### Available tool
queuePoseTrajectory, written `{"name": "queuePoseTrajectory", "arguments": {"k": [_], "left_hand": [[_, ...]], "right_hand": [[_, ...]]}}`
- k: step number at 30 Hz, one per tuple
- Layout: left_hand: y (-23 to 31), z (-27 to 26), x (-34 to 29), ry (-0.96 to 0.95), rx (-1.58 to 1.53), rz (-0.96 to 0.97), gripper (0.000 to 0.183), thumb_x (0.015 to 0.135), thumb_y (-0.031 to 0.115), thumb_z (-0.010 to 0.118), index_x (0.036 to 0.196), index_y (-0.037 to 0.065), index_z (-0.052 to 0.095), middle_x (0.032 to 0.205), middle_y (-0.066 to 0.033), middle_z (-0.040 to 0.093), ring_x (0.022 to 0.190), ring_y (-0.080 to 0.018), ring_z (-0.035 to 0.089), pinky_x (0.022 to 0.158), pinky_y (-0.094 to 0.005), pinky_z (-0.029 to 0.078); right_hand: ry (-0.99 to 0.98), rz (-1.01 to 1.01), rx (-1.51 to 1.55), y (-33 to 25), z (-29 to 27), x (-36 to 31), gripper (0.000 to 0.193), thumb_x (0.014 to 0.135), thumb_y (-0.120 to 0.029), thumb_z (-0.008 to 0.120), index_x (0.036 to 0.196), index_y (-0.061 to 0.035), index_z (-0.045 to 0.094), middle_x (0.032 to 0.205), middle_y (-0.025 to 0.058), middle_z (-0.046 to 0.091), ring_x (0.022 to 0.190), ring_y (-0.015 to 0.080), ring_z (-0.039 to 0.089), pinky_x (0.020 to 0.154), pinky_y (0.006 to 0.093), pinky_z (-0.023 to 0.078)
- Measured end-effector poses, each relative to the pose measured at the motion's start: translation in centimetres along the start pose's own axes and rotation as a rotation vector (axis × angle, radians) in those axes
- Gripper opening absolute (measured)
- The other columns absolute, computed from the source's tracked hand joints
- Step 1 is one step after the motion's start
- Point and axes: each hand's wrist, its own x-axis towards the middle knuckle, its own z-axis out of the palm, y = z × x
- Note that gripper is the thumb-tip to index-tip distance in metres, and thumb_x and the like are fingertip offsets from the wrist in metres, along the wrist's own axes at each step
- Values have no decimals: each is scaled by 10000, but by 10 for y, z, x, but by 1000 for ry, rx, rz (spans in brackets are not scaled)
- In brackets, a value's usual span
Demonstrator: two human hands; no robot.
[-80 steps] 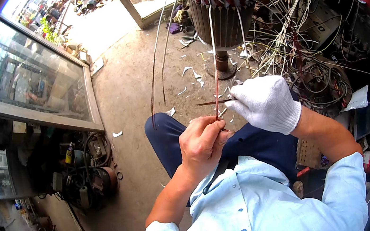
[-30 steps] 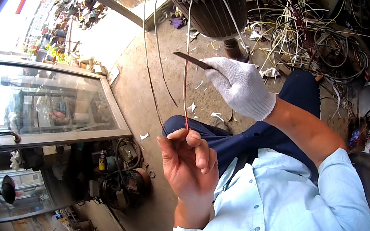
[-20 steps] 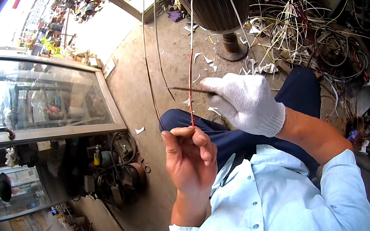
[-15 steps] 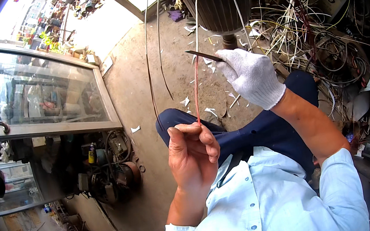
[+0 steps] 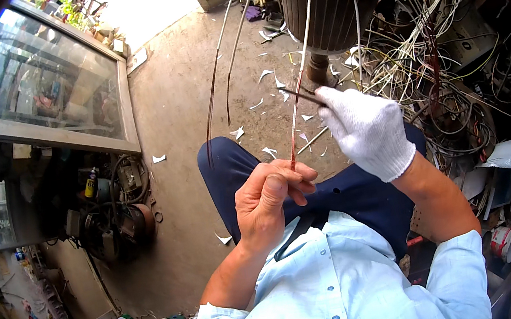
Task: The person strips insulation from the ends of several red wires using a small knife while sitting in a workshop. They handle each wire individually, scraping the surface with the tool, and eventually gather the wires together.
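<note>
My bare left hand [image 5: 267, 194] is closed, pinching the lower end of a reddish copper wire [image 5: 295, 117] between thumb and fingers. The wire runs up to a white sleeve [image 5: 309, 16] coming from a slotted motor core [image 5: 323, 17] with red and white windings on top. A white knitted glove covers my right hand [image 5: 367, 133], which is shut on a thin dark blade [image 5: 303, 94]. That blade lies across the copper wire, below the sleeve. Two more leads [image 5: 212, 83] hang to the left, with bare darker ends.
Behind the glove, a tangle of wires [image 5: 431, 54] fills the right side. White scraps [image 5: 269, 152] lie on the concrete floor [image 5: 168, 106]. A glass-panelled door [image 5: 61, 76] stands at left, with machine parts [image 5: 112, 214] below it. The core rests on a short post [image 5: 319, 69].
The view has shifted, so the core sits farther right. My left hand has turned, thumb folded over the fingers. The blade is slightly lower along the wire.
</note>
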Motion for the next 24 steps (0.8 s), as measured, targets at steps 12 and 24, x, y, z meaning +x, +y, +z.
{"name": "queuePoseTrajectory", "arguments": {"k": [12,24], "left_hand": [[2,-3,5,-51,315,138,346,1087,285,570,989,-34,663,1005,-167,711,818,-172,676,711,-272,549],[0,-10,0,105,-347,-110,466,1136,386,406,1037,2,650,1015,-260,727,731,-246,740,588,-299,578]], "right_hand": [[-66,-53,-139,8,0,6,239,943,-229,721,1134,-88,702,737,94,645,608,269,674,522,380,511],[-116,-89,148,-30,1,-7,236,902,-169,751,1122,-98,704,758,110,656,625,285,676,560,388,520]]}}
